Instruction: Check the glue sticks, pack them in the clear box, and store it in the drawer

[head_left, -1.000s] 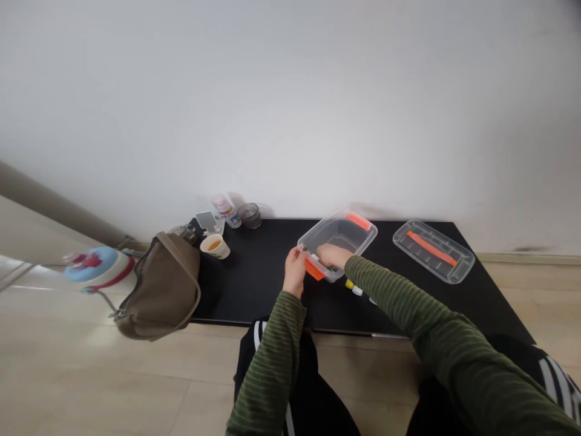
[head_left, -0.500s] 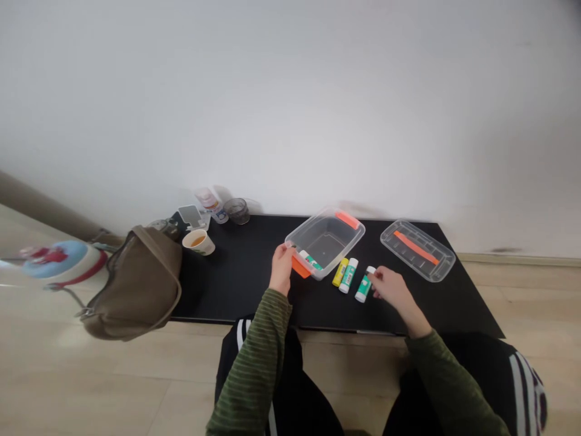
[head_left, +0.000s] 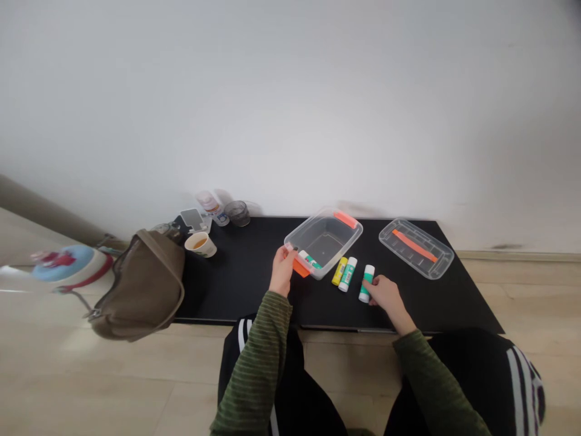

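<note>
Head view: the left hand (head_left: 282,271) grips the near corner of a clear plastic box (head_left: 325,225), fingers pressed together on the rim beside its orange handle (head_left: 301,267). A green-labelled tube (head_left: 309,261) lies inside the box. The right hand (head_left: 385,295) rests on the black worktop (head_left: 236,290), its fingers touching a teal tube (head_left: 367,283); whether they pinch it cannot be told. Just left of that tube lie a white-and-teal tube (head_left: 347,274) and a yellow tube (head_left: 339,270). A clear lid (head_left: 415,248) lies to the right; a paper cup (head_left: 200,244) and a brown bag (head_left: 145,287) are at the left.
</note>
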The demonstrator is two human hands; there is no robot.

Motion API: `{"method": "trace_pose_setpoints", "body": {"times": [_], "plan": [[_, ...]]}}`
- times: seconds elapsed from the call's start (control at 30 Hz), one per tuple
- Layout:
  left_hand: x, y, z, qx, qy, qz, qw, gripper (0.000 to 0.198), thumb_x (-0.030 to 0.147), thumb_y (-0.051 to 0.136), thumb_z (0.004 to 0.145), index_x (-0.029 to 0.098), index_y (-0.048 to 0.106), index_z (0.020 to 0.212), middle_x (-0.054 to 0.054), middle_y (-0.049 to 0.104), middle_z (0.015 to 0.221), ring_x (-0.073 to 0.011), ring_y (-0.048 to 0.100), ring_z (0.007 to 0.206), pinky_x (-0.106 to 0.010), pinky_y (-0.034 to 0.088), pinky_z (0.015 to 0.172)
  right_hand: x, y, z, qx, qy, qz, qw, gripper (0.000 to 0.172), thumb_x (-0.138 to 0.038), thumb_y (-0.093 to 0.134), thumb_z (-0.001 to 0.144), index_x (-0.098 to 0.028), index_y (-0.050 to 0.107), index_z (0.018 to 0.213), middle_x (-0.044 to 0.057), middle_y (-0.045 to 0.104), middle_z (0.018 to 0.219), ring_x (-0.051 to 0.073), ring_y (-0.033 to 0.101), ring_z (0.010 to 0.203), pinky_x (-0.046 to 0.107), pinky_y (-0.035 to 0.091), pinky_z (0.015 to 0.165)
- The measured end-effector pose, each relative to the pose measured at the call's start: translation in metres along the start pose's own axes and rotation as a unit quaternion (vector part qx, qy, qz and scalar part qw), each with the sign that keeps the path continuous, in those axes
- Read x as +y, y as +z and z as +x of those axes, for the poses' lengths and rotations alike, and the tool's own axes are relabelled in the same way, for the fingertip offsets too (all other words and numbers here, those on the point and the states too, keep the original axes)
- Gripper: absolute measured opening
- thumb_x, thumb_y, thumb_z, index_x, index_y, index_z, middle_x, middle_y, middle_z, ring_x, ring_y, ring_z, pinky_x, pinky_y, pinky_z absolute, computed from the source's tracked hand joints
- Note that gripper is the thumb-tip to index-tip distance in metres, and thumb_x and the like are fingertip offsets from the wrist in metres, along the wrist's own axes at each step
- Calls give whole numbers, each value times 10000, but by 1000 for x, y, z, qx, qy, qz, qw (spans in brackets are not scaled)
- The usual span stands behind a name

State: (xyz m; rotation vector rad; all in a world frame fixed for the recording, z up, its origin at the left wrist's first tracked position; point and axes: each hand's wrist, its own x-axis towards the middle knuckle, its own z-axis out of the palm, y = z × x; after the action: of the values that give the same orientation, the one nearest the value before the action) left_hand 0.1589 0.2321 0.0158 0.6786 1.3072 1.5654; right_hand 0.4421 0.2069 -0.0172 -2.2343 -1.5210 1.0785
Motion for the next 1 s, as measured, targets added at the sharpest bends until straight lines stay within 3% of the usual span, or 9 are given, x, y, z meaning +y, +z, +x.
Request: {"method": "trace_pose_setpoints", "body": {"times": [0.13,0.27,0.4,0.53,0.63,0.73,0.87,1.0], "plan": [[-1,0,0,-10,5,-1,1000,367,360,723,679,166,624,975,-47,669,940,-174,629,848,-319,478,804,3,-1,-3,23,-26,-18,999,207,-408,563,804,-208,560,750,-3,600,439,189,674,543,249,457,585],[-2,-1,1,-8,6,4,1000,361,354,725,675,175,625,971,-43,669,926,-183,632,859,-331,478,816,-7,-16,-5,96,-94,74,988,206,-416,561,781,-213,566,745,-7,635,545,168,618,519,260,447,554],[-3,-1,2,1,6,13,1000,344,322,729,671,176,623,965,-42,671,929,-182,635,863,-330,481,819,-62,-48,-15,165,-245,151,943,288,-440,569,775,-187,613,906,24,681,725,171,610,616,270,452,580],[-1,0,1,-5,-1,11,1000,345,331,732,680,167,622,963,-40,672,906,-170,634,818,-315,485,788,-141,-60,-17,133,-368,32,920,258,-360,607,762,-195,611,961,33,703,846,165,620,712,267,450,663],[1,0,-1,-9,3,9,1000,366,358,728,687,163,615,977,-45,672,919,-166,631,819,-310,482,789,-181,-43,-6,80,-365,-142,917,277,-376,609,775,-178,620,968,75,709,914,202,643,809,281,453,699],[1,-1,-1,-15,10,16,1000,370,363,718,700,158,613,990,-51,669,931,-165,628,833,-305,480,792,-198,-15,10,-4,-309,-302,902,361,-401,641,776,-147,651,1032,152,700,1051,272,663,942,305,478,731],[0,-2,0,-22,8,23,999,365,359,708,713,154,615,1000,-58,667,942,-163,631,837,-303,483,791,-203,15,26,-69,-267,-360,891,324,-274,750,687,-146,717,982,178,703,1108,317,670,1017,342,511,803],[-1,-3,1,-22,9,22,999,363,348,708,710,152,618,1002,-61,670,945,-167,634,842,-309,487,796,-208,30,35,-108,-242,-381,886,356,-193,777,633,-128,738,981,198,713,1090,348,676,1025,395,538,816]]}}
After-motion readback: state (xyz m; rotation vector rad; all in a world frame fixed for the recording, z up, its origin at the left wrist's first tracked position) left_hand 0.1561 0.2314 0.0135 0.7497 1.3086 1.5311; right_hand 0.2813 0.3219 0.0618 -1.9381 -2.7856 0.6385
